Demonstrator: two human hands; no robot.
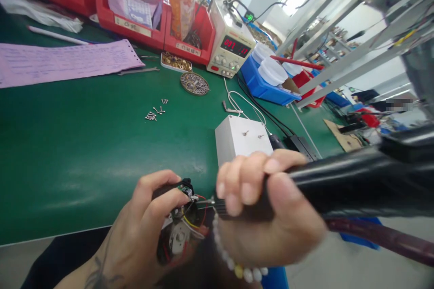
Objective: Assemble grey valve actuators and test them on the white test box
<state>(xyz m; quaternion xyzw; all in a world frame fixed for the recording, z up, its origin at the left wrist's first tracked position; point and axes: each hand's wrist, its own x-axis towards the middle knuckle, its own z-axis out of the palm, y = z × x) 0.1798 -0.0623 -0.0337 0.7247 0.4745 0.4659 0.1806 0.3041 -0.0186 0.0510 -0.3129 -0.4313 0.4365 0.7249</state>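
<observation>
Within my left hand (142,216) sits a wired device (178,237), gripped near its small circuit board (185,188), with red, yellow and white wires (190,223) hanging loose at its right. My right hand (271,198) is wrapped around a thick black power driver (352,180), whose thin bit (204,202) points left at the board; whether it touches a screw I cannot tell. Just beyond my right hand stands a white box (244,137), and well ahead of my left lie loose screws (155,114)
</observation>
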